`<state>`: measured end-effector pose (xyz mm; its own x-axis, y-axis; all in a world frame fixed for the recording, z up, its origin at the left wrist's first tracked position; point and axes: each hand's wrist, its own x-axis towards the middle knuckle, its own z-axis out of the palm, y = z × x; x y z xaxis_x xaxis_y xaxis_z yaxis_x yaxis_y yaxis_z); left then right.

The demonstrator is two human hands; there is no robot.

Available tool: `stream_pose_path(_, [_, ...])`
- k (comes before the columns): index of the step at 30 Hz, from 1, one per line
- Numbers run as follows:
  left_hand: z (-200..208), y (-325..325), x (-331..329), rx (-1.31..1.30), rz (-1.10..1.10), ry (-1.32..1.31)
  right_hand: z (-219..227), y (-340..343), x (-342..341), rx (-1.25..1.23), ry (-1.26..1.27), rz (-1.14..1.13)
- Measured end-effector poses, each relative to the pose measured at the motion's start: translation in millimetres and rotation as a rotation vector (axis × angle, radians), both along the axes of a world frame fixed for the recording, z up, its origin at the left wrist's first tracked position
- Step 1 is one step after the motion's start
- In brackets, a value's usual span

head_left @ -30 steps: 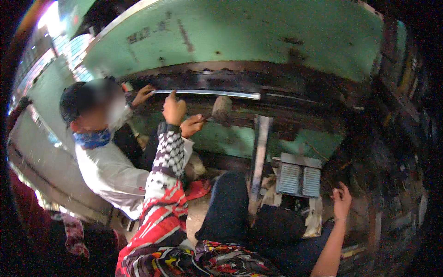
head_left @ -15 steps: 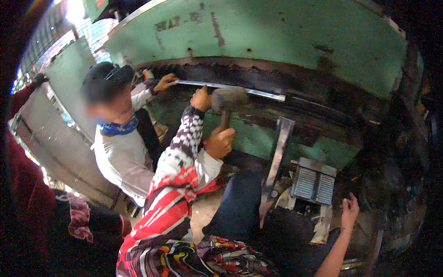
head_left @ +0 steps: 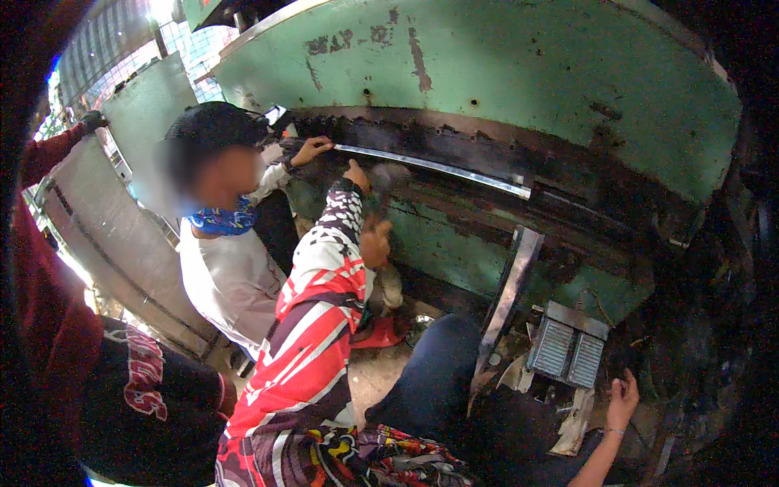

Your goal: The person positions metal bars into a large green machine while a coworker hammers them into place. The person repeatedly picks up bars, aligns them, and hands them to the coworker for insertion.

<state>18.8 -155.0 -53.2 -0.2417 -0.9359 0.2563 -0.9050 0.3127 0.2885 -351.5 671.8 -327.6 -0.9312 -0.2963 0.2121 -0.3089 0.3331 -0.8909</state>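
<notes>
Maroon cloth filled the far left, where a bystander's sleeve (head_left: 49,268) rose to a gloved hand (head_left: 93,120) near a grey sheet-metal panel (head_left: 122,235). Next along crouched a co-worker in a white shirt (head_left: 231,280) and a blue face covering (head_left: 221,219). That person's hand (head_left: 308,148) rested on the left end of a long bright metal strip (head_left: 438,169).

The strip lay along the dark slot of a big green press (head_left: 503,73), running down to the right.

The wearer's left hand (head_left: 355,174) came up on a red, white and checked sleeve (head_left: 316,325). It was set against the strip just right of the co-worker's hand. Whether its fingers pinched the strip or only pressed on it could not be told.

Just below it, the right hand (head_left: 375,241) was clenched round the handle of a hammer (head_left: 389,174). The hammer's blurred head stood close under the strip, beside the left hand.

Further right, a flat steel bar (head_left: 507,296) leaned up against the machine's lower front. Beside its foot sat a grey ribbed foot pedal (head_left: 568,353) among scraps on the floor.

At the lower right, another person's bare hand (head_left: 623,398) lay with loose, spread fingers near the pedal, holding nothing.
</notes>
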Motion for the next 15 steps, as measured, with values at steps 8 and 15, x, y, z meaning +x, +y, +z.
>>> stream_pose_path(8, [67,136,-61,-0.879,0.010,1.103,99,1,49,0.175,0.011,-0.124])
stream_pose_path(15, [16,244,-162,-0.702,-0.832,0.362,77,-12,54,0.098,0.021,-0.071])
